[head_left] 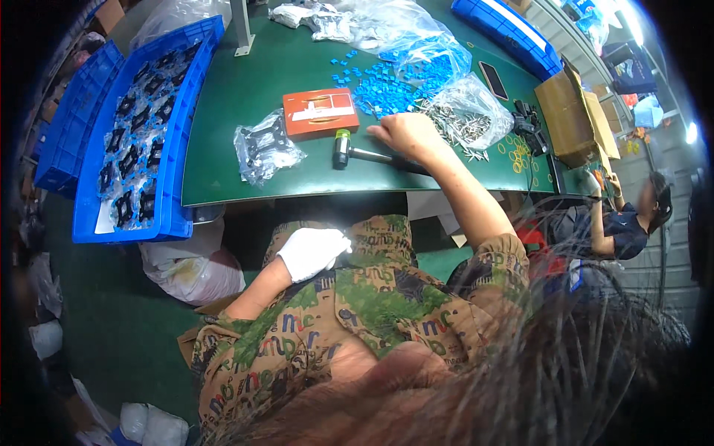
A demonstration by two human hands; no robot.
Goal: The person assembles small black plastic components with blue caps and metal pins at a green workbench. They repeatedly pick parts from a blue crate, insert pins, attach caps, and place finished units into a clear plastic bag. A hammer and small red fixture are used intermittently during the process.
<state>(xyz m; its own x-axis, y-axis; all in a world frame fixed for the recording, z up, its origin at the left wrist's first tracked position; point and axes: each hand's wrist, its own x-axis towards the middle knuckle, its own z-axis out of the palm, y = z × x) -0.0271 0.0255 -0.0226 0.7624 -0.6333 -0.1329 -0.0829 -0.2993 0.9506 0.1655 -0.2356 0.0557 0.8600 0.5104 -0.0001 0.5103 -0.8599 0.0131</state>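
Note:
My right hand (pixel 407 137), bare, is over the green table (pixel 223 167) with its fingers curled in. What it holds, if anything, is hidden. Just in front of it lie many small blue plastic pieces (pixel 383 91) and a heap of small pointed metal pins (pixel 457 123) partly in a clear bag. A mallet (pixel 342 151) with a black and yellow-green head lies by that wrist, its handle toward the forearm. My left hand (pixel 312 253), in a white glove, is at my lap with its fingers drawn together; whatever may be inside is hidden.
An orange box (pixel 320 111) and a bagged black part (pixel 266 149) lie left of the mallet. A blue crate (pixel 172 126) of bagged black parts stands at left. Rightward are yellow rings (pixel 518 154), a phone (pixel 493 80), a carton (pixel 567 119) and another person (pixel 628 227).

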